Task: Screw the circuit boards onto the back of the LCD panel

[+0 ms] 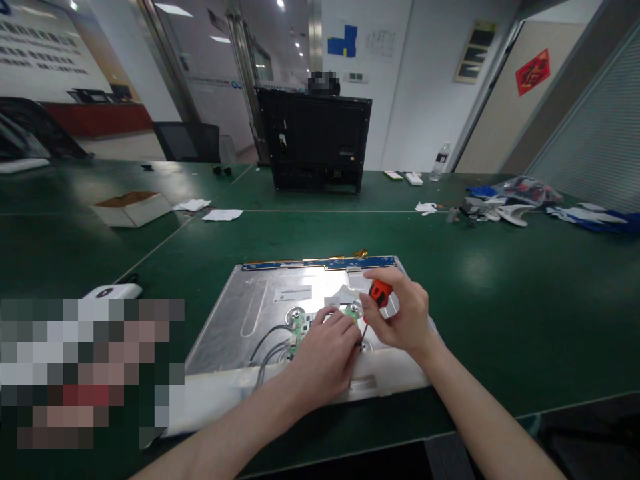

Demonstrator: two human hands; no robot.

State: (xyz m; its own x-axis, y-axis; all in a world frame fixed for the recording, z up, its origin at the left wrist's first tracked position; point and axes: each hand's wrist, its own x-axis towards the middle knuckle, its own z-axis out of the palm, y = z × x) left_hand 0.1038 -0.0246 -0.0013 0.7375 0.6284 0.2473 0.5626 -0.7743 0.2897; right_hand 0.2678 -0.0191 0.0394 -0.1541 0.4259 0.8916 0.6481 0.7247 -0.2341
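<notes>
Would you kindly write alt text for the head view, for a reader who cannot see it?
A person's right hand holds a red-and-black screwdriver, shaft downward, over a silver panel, while the left hand lies over a green circuit board on it. The panel lies on a green table; farther back stands a black casing.

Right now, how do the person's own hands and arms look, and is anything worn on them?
The left hand and the right hand are bare, without gloves. The forearms show no sleeves within the picture, and no watch, bracelet or marking is visible. Parts of both hands are hidden, so I cannot rule out a ring.
</notes>
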